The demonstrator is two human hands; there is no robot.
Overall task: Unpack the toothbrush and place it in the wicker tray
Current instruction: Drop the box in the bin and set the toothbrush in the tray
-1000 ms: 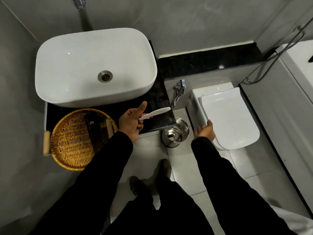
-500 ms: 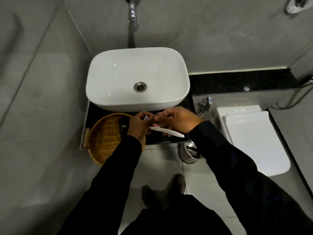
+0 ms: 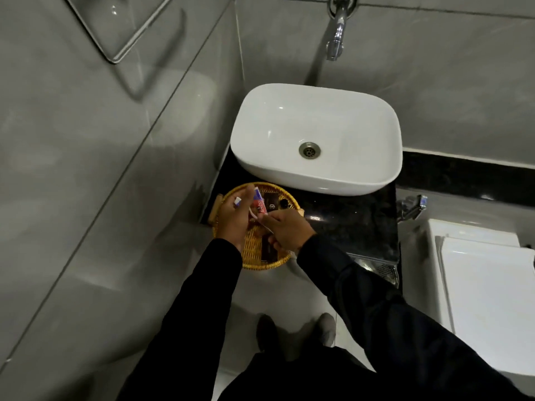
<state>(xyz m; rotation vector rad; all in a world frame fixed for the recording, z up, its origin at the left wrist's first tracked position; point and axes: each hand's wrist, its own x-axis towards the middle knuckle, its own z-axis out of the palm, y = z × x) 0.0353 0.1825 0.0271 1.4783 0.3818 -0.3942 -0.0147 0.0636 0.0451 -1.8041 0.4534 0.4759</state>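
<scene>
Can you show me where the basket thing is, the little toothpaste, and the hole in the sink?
wicker tray (image 3: 254, 263): head view, on its woven near rim.
toothpaste tube (image 3: 259, 204): head view, on its red printed body.
sink drain (image 3: 309, 150): head view, on the metal ring in the basin's bottom.

Both hands cover much of the wicker tray (image 3: 262, 266), and the toothbrush (image 3: 252, 213) shows only partly.

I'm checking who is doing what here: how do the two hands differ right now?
The left hand is over the wicker tray's left side and grips a small red and blue tube; the right hand is over its right side, pinching something thin and white. The left reaches farther toward the sink. Both wear black sleeves.
</scene>
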